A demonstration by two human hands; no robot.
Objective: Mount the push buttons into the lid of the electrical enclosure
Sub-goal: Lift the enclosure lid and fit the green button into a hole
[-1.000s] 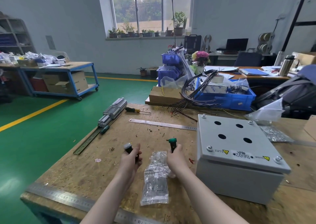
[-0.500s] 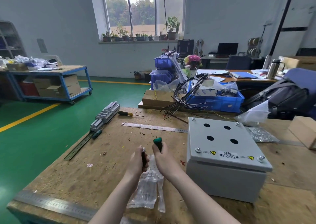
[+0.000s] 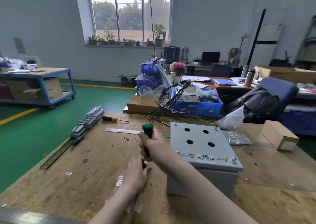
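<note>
Green-capped push button (image 3: 148, 129) gripped in right hand (image 3: 154, 146), red-tipped one (image 3: 144, 164) pinched in left hand (image 3: 136, 174); enclosure lid (image 3: 203, 145) with four holes unfilled.

Green cap on the black-bodied push button (image 3: 148, 129), pale grey lid (image 3: 201, 143) with yellow warning triangles, blue crate (image 3: 196, 108) behind, green floor (image 3: 34, 135) striped yellow.
</note>
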